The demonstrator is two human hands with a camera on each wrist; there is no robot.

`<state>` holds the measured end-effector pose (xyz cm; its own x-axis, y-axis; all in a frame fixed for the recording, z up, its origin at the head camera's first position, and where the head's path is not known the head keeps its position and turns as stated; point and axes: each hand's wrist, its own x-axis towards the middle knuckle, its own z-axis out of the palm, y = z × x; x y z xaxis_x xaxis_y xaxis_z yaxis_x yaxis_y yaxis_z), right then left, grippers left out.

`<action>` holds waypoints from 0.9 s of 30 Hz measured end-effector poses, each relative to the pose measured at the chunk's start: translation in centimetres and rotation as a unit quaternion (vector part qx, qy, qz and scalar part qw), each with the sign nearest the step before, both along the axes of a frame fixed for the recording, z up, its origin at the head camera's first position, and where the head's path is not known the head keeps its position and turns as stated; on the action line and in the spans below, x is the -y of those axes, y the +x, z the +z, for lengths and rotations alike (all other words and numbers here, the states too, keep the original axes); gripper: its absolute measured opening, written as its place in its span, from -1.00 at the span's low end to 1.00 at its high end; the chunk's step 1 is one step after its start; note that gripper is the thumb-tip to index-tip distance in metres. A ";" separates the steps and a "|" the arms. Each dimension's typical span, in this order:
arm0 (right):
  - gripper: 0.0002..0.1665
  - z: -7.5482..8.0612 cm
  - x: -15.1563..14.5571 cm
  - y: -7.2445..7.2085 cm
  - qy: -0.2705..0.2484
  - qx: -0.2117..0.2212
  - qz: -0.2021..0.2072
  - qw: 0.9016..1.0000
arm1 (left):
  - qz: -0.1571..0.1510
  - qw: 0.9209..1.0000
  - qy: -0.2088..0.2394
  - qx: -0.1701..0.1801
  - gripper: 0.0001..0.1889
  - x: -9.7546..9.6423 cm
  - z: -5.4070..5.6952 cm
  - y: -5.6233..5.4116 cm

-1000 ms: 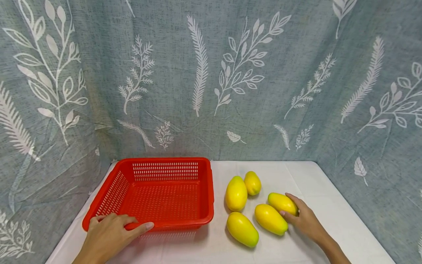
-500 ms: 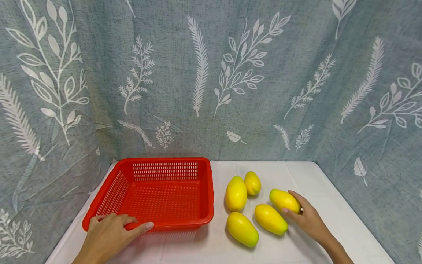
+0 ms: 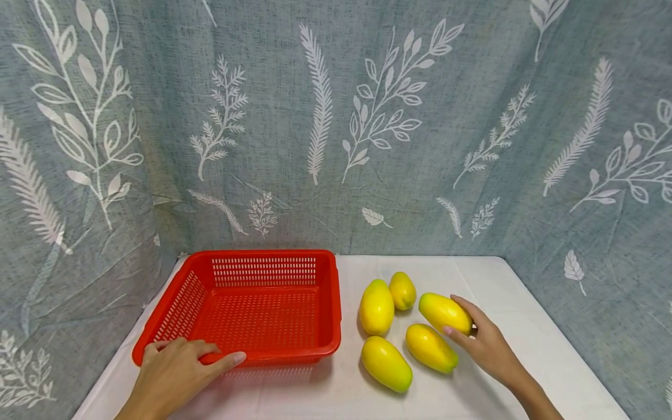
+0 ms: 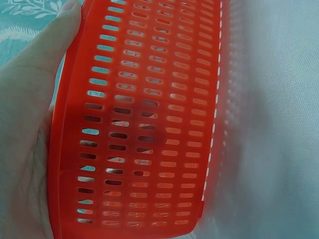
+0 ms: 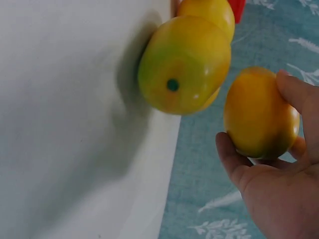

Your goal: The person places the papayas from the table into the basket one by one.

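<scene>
A red plastic basket (image 3: pixel 262 354) with slotted walls stands on the left of the white table. My left hand (image 3: pixel 175 373) grips its near rim, fingers over the inside and thumb along the front; the left wrist view shows the slotted wall (image 4: pixel 149 129) beside the hand. My right hand (image 3: pixel 485 344) holds a yellow mango (image 3: pixel 445 313) between thumb and fingers, raised above the table and slightly tilted. In the right wrist view this mango (image 5: pixel 259 112) sits in the curled fingers, with another mango (image 5: pixel 184 64) on the table beside it. Just below the held one lies a mango (image 3: pixel 431 348).
More yellow mangoes lie between basket and right hand: one at the front (image 3: pixel 387 364), one in the middle (image 3: pixel 376 307) and a smaller-looking one at the back (image 3: pixel 402 290). A leaf-patterned curtain (image 3: pixel 336 128) encloses the table (image 3: pixel 488 280) behind and at the sides.
My right hand has lifted the mango from the table, moving it up and then slightly left. My left hand and the basket have stayed in place.
</scene>
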<state>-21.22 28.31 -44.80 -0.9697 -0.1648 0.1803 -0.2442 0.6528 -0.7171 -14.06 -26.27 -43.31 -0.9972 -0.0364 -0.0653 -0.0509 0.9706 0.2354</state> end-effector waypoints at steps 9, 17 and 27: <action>-0.16 0.7 1.5 0.5 -0.012 -0.003 0.016 1.000 | 0.002 1.000 0.005 0.001 -0.10 0.0 -0.1 0.0; -0.17 0.9 2.8 0.5 -0.029 -0.006 0.030 0.999 | 0.000 1.000 0.001 -0.008 -0.10 0.0 -0.2 0.0; -0.20 1.4 4.6 0.6 -0.046 -0.022 0.062 0.997 | 0.004 1.000 0.008 0.000 -0.08 0.0 -0.4 -0.1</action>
